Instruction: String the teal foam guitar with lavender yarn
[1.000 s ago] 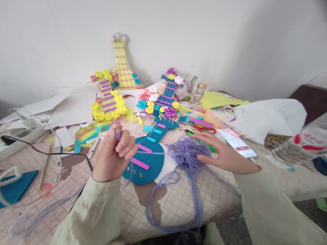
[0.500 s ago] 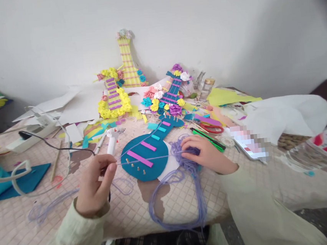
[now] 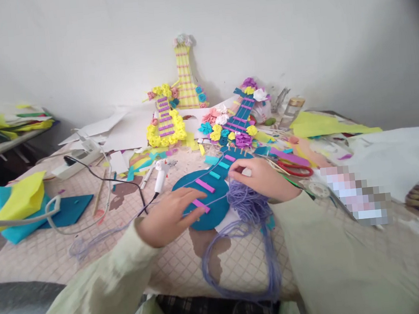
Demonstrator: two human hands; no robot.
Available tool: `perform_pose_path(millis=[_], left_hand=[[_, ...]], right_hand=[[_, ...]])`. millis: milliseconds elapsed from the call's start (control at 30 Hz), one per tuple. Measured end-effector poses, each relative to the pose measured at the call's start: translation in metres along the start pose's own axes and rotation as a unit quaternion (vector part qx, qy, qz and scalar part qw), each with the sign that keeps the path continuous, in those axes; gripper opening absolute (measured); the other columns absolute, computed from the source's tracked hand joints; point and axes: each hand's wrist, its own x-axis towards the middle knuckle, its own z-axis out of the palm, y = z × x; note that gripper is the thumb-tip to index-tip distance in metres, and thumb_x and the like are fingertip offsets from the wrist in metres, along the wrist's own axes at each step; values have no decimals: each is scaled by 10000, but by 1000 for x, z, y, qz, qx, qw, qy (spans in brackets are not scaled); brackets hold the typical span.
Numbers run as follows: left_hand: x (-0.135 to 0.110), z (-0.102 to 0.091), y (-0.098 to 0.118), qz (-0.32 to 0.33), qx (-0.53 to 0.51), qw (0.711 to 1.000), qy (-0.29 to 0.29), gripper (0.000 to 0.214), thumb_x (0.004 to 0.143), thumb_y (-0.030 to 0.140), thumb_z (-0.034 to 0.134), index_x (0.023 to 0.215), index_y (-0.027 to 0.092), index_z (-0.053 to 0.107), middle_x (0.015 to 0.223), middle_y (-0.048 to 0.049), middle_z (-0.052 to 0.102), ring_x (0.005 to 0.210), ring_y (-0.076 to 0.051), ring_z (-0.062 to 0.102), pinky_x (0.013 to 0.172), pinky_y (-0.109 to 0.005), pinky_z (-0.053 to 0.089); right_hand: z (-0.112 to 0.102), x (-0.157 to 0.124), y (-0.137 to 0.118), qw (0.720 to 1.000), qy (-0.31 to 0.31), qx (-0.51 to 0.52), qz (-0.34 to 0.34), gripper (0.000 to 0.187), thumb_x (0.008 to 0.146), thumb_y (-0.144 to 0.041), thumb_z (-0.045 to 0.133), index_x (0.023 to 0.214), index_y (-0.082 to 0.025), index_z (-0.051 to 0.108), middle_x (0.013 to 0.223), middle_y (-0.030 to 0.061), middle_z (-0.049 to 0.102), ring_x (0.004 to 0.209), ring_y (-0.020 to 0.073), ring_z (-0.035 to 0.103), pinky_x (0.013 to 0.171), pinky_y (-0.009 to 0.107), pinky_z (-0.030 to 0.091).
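Observation:
A teal foam guitar (image 3: 216,203) with purple and teal strips lies flat on the table in front of me. My left hand (image 3: 171,217) rests on its round body with fingers stretched out flat, pressing near a purple strip. My right hand (image 3: 259,179) is at the base of the guitar's neck, fingertips pinched together on a strand of purple yarn. The tangled bundle of purple yarn (image 3: 249,205) sits just under my right hand, and long loops of it hang over the table's front edge.
A white glue gun (image 3: 159,176) with a black cable lies left of the guitar. Red scissors (image 3: 295,168) and a phone (image 3: 354,195) lie to the right. Finished flowered guitars (image 3: 165,124) lean at the wall. Foam sheets (image 3: 21,204) and a power strip (image 3: 80,162) are on the left.
My left hand stopped pulling the strand out to the left and came down flat on the guitar body. My right hand moved from the yarn bundle up to the neck.

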Motion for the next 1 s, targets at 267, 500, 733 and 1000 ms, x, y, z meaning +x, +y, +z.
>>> perform_pose_path(millis=[267,500,733,1000], left_hand=[[84,55,-1,-55,-90,993,-55,244,822,304,451,707,147,598,609,-4,587,576,-124,535,549,-232,390],[79,66,-3,-85,-192,977,41,203,778,147,405,687,143,585,514,33,493,492,-89,439,491,-207,327],[70,73,-7,-67,-244,964,78,214,815,230,419,779,140,610,570,10,557,524,-99,486,521,-209,378],[68,71,-5,-38,-236,964,116,241,840,229,403,748,136,606,580,-1,574,535,-99,508,537,-209,394]], right_hand=[[6,2,22,996,28,69,53,206,786,-335,499,781,-164,612,643,0,587,601,121,515,578,236,384],[6,-10,56,982,127,42,137,194,782,-315,503,834,-162,611,607,-10,514,549,120,469,543,256,374],[3,-15,24,984,156,-35,-84,142,801,-229,516,881,-211,632,932,43,598,926,173,526,857,339,373],[19,-21,26,994,-25,-80,-65,89,789,-270,561,824,-224,629,872,7,638,883,167,530,849,363,309]])
